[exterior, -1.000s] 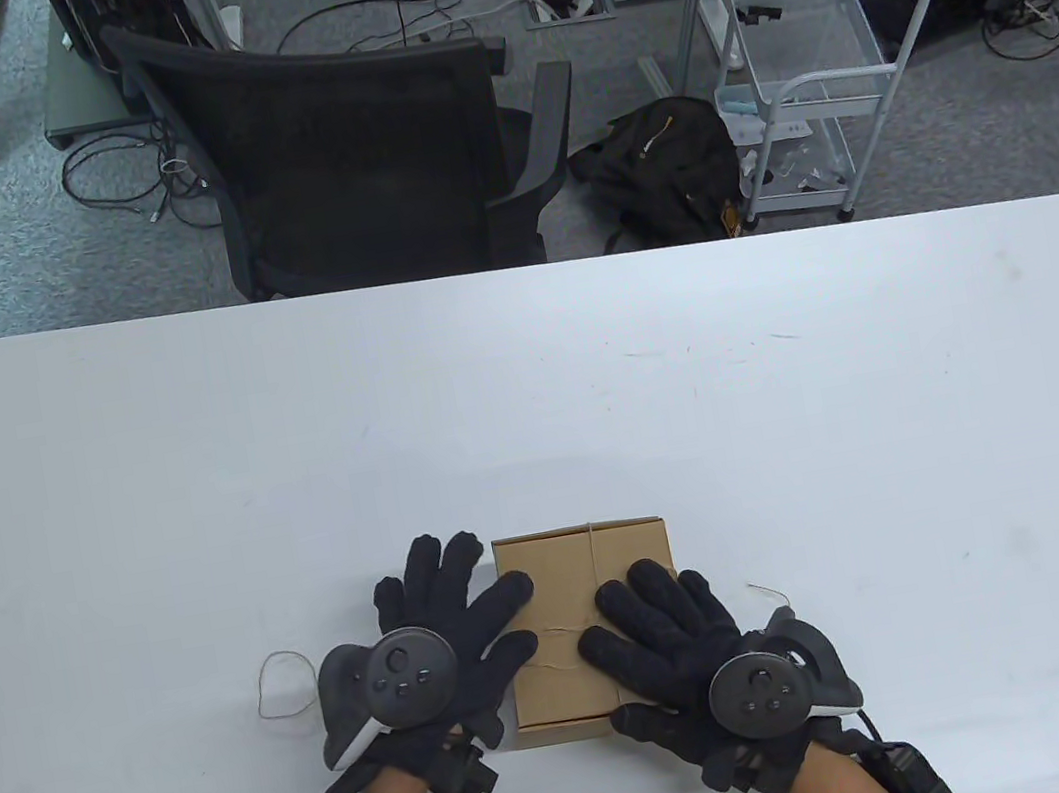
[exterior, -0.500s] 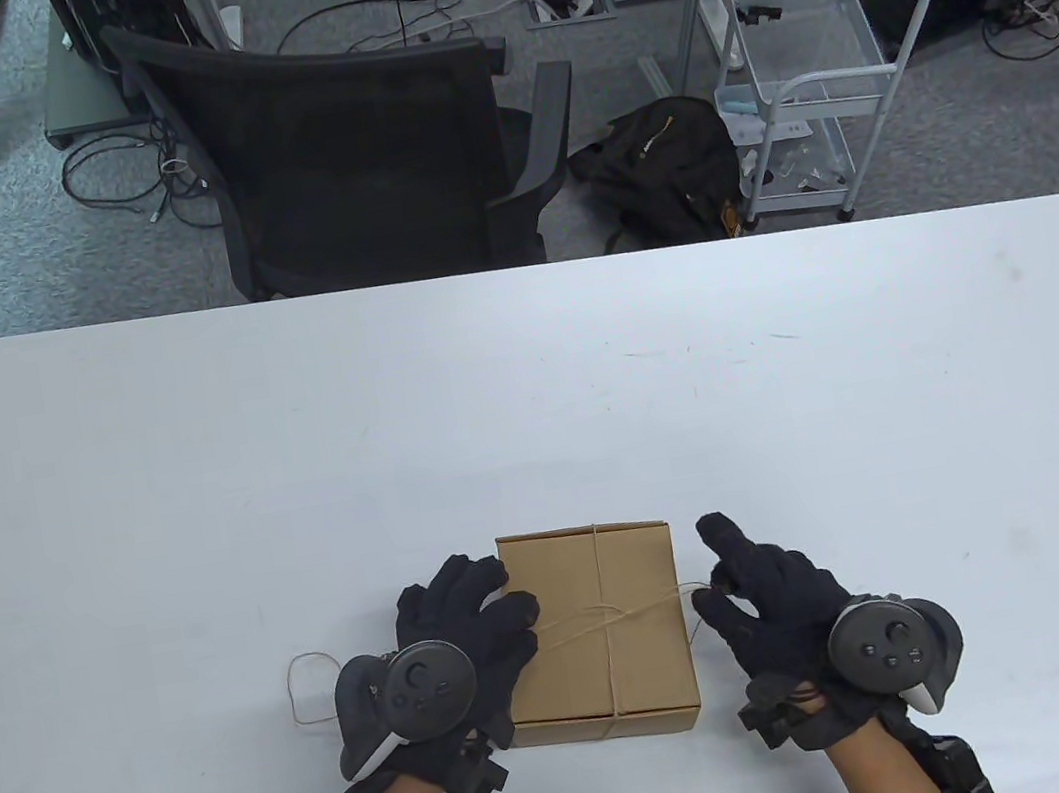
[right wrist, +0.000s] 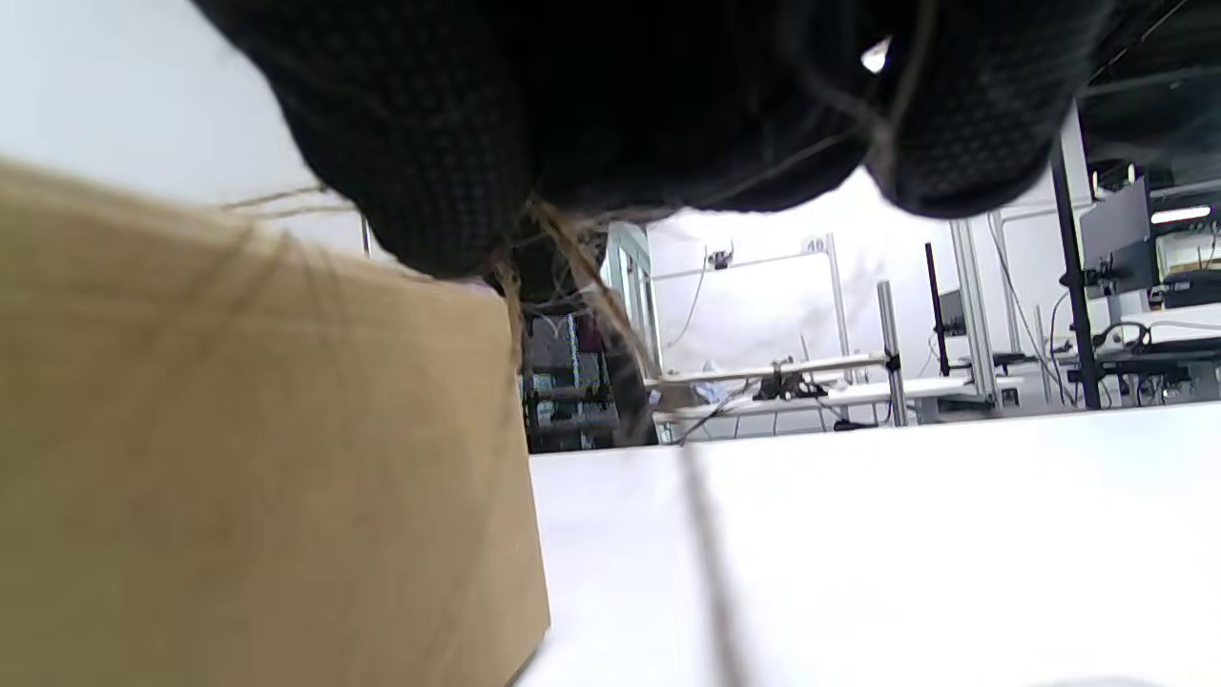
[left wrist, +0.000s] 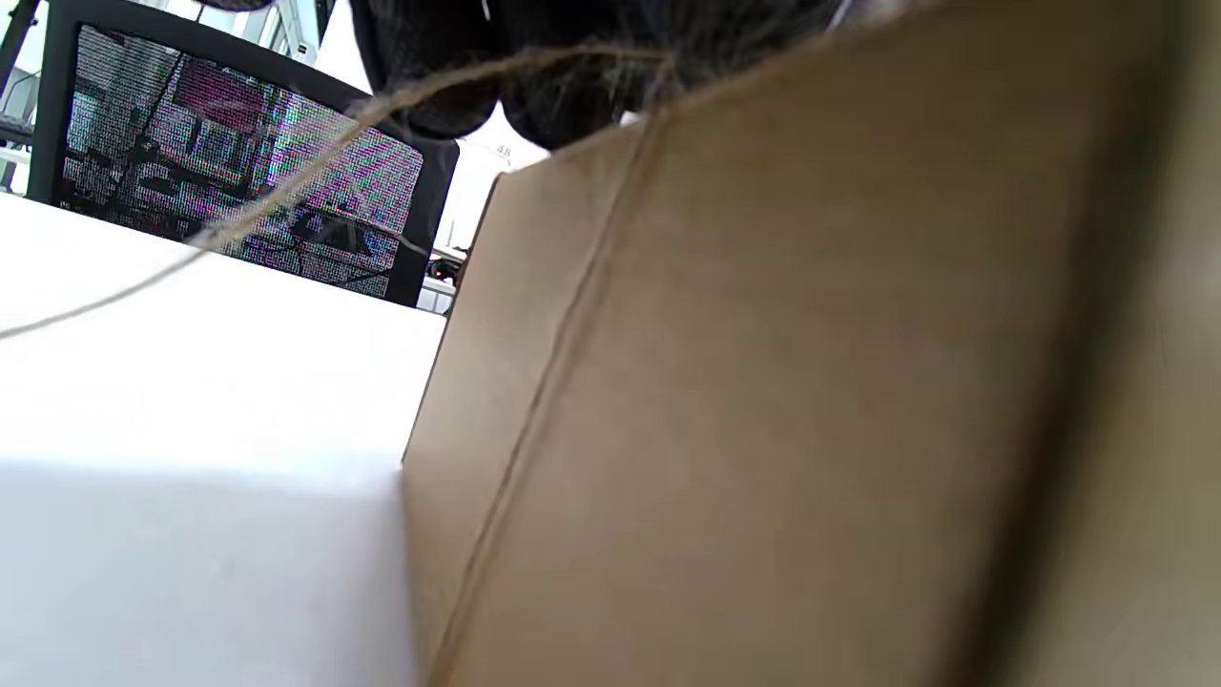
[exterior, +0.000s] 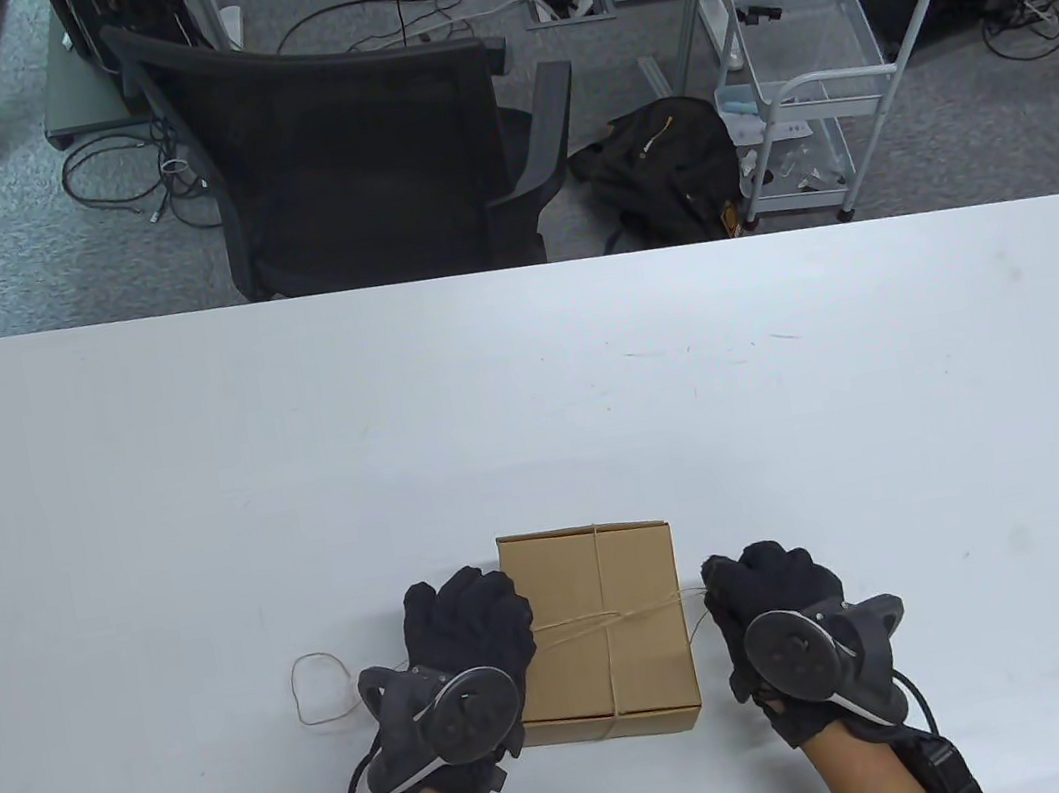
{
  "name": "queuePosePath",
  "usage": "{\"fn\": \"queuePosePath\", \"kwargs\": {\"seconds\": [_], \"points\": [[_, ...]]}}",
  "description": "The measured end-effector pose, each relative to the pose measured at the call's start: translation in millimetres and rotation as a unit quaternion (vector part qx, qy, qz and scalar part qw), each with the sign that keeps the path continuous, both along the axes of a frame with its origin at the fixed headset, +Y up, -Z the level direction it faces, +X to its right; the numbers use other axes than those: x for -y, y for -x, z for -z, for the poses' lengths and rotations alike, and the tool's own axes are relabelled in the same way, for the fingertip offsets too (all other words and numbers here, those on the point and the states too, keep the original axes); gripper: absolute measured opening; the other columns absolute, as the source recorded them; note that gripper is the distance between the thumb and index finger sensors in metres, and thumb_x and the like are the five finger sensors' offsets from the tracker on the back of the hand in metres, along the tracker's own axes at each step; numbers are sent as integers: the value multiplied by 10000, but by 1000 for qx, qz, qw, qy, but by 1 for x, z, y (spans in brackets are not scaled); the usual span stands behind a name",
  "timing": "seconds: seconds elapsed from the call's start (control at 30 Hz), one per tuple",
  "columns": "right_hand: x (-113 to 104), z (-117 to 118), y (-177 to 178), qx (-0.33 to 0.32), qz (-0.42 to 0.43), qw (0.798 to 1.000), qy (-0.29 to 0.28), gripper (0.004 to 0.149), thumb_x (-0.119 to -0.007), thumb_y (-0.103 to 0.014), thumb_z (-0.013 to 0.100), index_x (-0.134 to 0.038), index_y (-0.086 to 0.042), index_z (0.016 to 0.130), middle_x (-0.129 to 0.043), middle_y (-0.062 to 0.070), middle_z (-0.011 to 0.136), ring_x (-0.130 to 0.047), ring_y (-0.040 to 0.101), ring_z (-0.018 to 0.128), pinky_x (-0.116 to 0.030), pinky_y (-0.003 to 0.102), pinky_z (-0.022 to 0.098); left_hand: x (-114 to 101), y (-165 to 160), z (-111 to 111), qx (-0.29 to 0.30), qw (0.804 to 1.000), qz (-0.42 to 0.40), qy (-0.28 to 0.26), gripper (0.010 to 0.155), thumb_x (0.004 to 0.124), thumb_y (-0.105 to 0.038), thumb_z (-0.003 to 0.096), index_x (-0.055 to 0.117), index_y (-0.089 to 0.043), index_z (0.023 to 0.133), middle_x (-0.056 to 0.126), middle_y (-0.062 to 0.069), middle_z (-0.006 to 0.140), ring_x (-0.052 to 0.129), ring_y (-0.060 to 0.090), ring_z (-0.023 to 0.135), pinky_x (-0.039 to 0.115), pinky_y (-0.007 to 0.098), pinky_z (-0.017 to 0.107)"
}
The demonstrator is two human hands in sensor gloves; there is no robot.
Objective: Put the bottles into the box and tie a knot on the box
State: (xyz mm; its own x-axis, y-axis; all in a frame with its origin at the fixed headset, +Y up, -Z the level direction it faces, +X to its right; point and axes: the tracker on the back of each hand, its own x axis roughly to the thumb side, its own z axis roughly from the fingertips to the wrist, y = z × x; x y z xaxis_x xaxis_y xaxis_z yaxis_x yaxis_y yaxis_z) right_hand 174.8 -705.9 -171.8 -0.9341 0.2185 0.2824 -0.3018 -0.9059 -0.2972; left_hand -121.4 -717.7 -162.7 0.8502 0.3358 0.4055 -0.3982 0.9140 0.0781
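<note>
Box (exterior: pixel 598 633) is closed and sits on the tabletop (exterior: pixel 530 396) near your edge, between your two hands. No bottles in view, so they're presumably inside already; can't confirm with the flaps shut. Twine (exterior: pixel 617 617) is already wrapped: one run goes front to back over the lid, another crosses it sideways, and the strands meet just left of the lid's centre.

Your left hand (exterior: pixel 472 629) is at the box's left top edge, fingers curled down; the left wrist view shows twine (left wrist: pixel 429 91) coming out from under the fingertips, so it looks like you're gripping that end. A loose loop of the tail (exterior: pixel 323 688) lies on the tabletop just left of that hand. Your right hand (exterior: pixel 769 584) is fisted just beside the box's right edge, with a strand running tight from the lid into it; the right wrist view also shows twine (right wrist: pixel 572 258) trailing out of the curled fingers (right wrist: pixel 429 143).

Judgement: packing done, wrapping done, you're at the cinch stage. Can't tell whether the crossing is a real knot yet or only a twist. Left to do: pull snug, likely add a second throw to lock it, let go of both ends.
</note>
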Motion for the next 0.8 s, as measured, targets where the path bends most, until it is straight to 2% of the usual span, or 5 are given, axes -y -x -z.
{"fn": "queuePosePath", "kwargs": {"seconds": [0.13,0.3,0.43,0.6,0.8], "points": [[-5,-7,-1,-37,35,998,-28,383,-848,-281,452,-917,-120,793,-676,246,999,-684,508,814,-638,661,584,-5,14,2,-3,996,-85,4,483,702,-325,526,658,-129,965,915,119,943,881,452,934,531,799,690],[-8,-11,-3,-76,122,989,-36,390,-828,-283,459,-893,-114,805,-700,252,1020,-678,558,857,-658,684,576,-10,24,3,0,990,-141,9,481,753,-333,524,691,-146,963,988,15,755,1008,335,763,575,776,691],[-7,-10,-8,-104,187,976,-35,394,-801,-286,468,-869,-120,818,-900,213,872,-898,453,722,-781,615,513,-15,32,4,10,987,-162,-2,493,843,-338,503,758,-163,955,1034,17,735,1036,330,743,588,776,690],[-4,-5,-17,-100,277,955,-16,385,-817,-304,452,-917,-106,766,-1075,76,478,-1057,240,342,-927,444,287,-17,37,6,53,995,-86,-10,573,938,-347,439,815,-133,956,1085,22,714,1076,328,708,630,764,689],[5,4,-31,-79,314,945,51,385,-836,-291,440,-946,-70,736,-1076,58,391,-1044,200,247,-928,420,224,-16,34,4,30,998,22,-59,546,971,-337,408,894,-154,917,1113,22,662,1096,318,664,653,757,681]]}}
